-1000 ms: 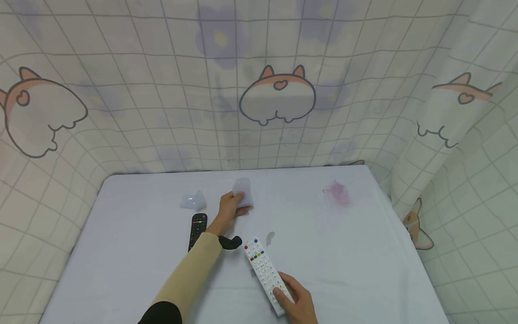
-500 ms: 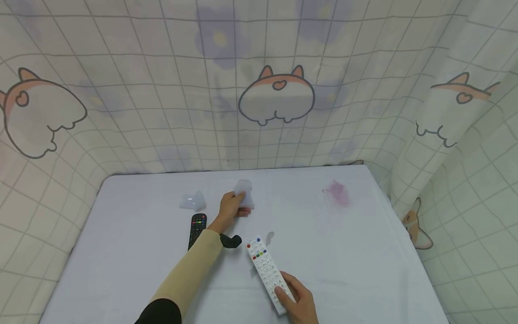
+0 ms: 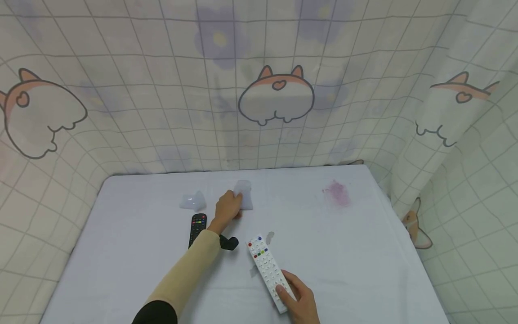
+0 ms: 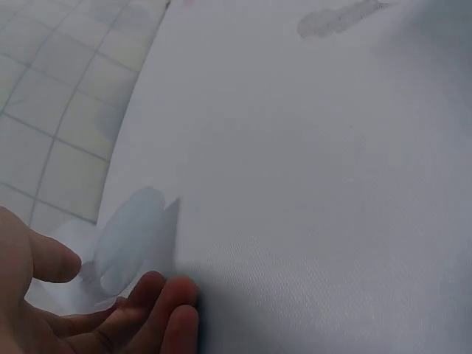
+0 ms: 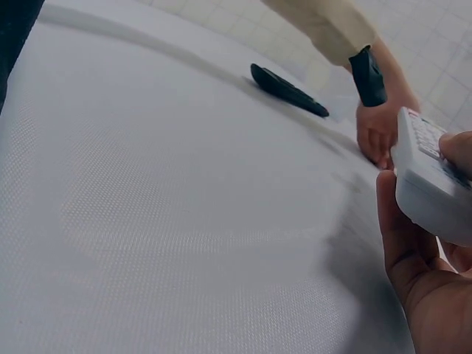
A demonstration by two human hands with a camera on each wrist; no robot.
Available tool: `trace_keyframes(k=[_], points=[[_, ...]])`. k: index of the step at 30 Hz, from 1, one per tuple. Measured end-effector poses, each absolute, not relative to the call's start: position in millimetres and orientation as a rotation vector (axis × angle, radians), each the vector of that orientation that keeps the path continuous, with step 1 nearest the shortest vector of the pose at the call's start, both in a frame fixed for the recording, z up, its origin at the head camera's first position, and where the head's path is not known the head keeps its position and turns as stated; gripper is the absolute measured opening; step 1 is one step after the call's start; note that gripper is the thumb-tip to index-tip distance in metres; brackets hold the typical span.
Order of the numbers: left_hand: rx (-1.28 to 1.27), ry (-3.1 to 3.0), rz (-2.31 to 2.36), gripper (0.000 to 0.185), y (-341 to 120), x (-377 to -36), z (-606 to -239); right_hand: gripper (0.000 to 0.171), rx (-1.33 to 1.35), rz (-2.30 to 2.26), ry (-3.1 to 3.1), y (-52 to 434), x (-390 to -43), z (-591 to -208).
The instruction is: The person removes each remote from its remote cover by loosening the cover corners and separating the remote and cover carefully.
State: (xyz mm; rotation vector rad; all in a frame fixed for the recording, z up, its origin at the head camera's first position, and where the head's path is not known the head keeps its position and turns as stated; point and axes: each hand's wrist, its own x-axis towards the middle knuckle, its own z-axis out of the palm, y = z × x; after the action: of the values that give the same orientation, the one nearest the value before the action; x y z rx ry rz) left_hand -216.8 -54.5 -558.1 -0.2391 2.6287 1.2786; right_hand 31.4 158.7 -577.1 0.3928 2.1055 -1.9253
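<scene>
My right hand (image 3: 300, 299) grips the lower end of a white remote control (image 3: 265, 270), thumb over its buttons and fingers along the side. The right wrist view shows the remote's end (image 5: 435, 192) raised above the table. Near the back edge, my left hand (image 3: 228, 208) is beside a small translucent plastic bag (image 3: 245, 198). In the left wrist view, its thumb (image 4: 55, 258) and loosely bent fingers (image 4: 173, 295) stand apart, with the bag (image 4: 133, 232) behind the gap. A black remote control (image 3: 198, 227) lies left of this arm, its lower end hidden by the sleeve.
Another clear plastic piece (image 3: 193, 201) lies above the black remote. The white-covered table (image 3: 356, 261) bears a pink stain (image 3: 337, 193) and a grey stain (image 3: 270, 237). A checked curtain (image 3: 162, 112) hangs behind and along both sides.
My left hand has drawn slightly left, its fingers coming out from under the bag's lower edge. The bag has shifted only a little. My right hand has moved the white remote slightly up and right.
</scene>
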Motion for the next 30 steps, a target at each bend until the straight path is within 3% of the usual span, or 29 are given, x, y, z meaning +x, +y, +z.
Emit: trace_keyframes(k=[21,30], points=[[0.032,3.041,0.582,0.038,-73,-212,-554,0.062,0.395,-1.952,2.109,158,26,-577],[0.051,3.097,0.65,0.035,-85,-197,-543,0.06,0.394,-1.916,2.169,159,21,-577]])
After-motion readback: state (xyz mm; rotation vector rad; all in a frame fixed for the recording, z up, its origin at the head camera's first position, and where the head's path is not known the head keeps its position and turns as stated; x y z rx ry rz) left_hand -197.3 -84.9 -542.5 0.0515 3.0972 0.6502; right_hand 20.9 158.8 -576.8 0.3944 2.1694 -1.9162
